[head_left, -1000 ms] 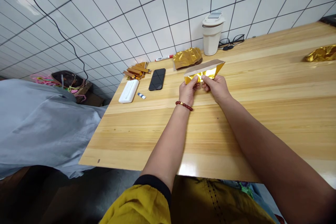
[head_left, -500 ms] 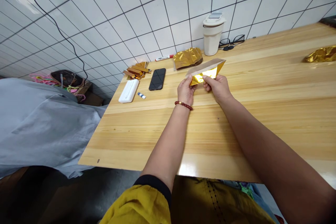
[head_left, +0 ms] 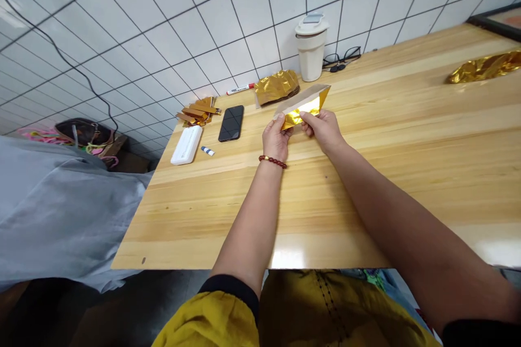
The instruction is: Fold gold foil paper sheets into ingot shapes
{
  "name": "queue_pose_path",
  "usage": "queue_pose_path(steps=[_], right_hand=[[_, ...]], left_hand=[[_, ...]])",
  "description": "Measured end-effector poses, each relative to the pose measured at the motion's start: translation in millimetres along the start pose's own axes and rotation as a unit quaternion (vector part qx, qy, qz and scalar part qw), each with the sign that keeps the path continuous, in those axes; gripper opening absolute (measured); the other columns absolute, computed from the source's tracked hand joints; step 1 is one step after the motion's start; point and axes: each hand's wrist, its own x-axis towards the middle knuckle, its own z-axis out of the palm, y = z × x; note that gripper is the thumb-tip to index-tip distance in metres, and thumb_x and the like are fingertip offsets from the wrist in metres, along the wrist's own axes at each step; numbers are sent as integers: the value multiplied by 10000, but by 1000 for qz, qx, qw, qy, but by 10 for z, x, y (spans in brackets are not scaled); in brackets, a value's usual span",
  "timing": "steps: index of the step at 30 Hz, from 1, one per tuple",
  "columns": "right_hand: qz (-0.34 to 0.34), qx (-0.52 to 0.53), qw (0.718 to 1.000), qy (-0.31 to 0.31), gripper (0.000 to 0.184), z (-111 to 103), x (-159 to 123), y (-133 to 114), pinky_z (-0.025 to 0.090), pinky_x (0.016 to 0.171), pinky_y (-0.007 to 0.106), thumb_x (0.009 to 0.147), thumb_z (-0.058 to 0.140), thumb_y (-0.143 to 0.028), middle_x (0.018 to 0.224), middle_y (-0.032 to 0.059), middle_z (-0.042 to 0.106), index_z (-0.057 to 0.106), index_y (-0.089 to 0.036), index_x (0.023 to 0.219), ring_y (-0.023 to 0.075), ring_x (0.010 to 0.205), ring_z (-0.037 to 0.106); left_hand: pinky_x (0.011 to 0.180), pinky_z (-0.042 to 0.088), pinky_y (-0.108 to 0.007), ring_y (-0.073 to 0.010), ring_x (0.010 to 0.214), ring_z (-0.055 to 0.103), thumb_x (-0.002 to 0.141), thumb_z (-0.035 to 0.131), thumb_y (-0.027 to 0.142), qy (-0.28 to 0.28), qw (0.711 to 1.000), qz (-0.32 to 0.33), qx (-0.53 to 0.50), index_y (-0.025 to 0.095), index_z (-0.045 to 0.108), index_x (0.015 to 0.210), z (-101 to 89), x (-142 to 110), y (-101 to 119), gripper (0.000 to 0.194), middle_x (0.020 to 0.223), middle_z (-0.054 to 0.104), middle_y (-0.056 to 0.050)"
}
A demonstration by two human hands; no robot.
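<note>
A sheet of gold foil paper (head_left: 307, 108), partly folded, is held above the wooden table between both hands. Its shiny gold side faces me, and a dull brownish face shows along the upper edge. My left hand (head_left: 277, 135), with a dark red bead bracelet (head_left: 272, 161) on the wrist, pinches the paper's left end. On the right, my right hand (head_left: 323, 129) grips the lower edge, its thumb lying on the gold face. The fingers behind the paper are partly hidden. Just beyond lies a stack of gold foil sheets (head_left: 277, 88).
Folded gold strips (head_left: 199, 112), a white box (head_left: 186, 145), a phone (head_left: 231, 123), a small blue-and-white tube (head_left: 207, 150) and a marker (head_left: 240, 89) lie left. A lidded cup (head_left: 311, 49) and glasses (head_left: 342, 58) stand by the tiled wall. Crumpled gold foil (head_left: 484, 67) lies right.
The view has shifted slightly, so the table and its objects appear further left. Both hands keep hold of the foil paper, its folded shape looking nearly the same.
</note>
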Motion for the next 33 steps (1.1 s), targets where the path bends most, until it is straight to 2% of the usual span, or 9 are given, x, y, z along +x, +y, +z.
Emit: queue_pose_path(steps=[7,20,26,33], right_hand=[[-2,-9,1000,-3,381,8,3,-35,370,439,210,723,769,-483,532,-27,549,546,-198,605,74,438,437],[-11,25,1000,6,317,17,-16,-50,363,422,191,757,745,-359,498,-32,548,568,-176,567,59,412,428],[-15,17,1000,1,355,15,-7,-35,369,416,186,744,765,-416,495,-32,550,566,-181,568,62,413,435],[-11,20,1000,1,359,1,14,3,339,388,183,715,782,-435,492,-28,561,580,-173,575,55,392,430]], left_hand=[[731,503,-210,-127,817,677,759,775,261,6,1000,3,7,179,680,764,13,4,-6,125,816,720,-33],[645,474,-181,-92,681,633,749,780,277,-16,999,29,24,170,657,752,12,-10,-20,164,729,685,-2],[704,485,-213,-126,774,659,730,799,295,-14,999,24,20,171,664,749,-7,11,-30,184,756,688,-16],[731,500,-233,-120,764,653,729,792,286,-7,1000,17,18,164,662,753,2,2,-23,180,772,681,-9]])
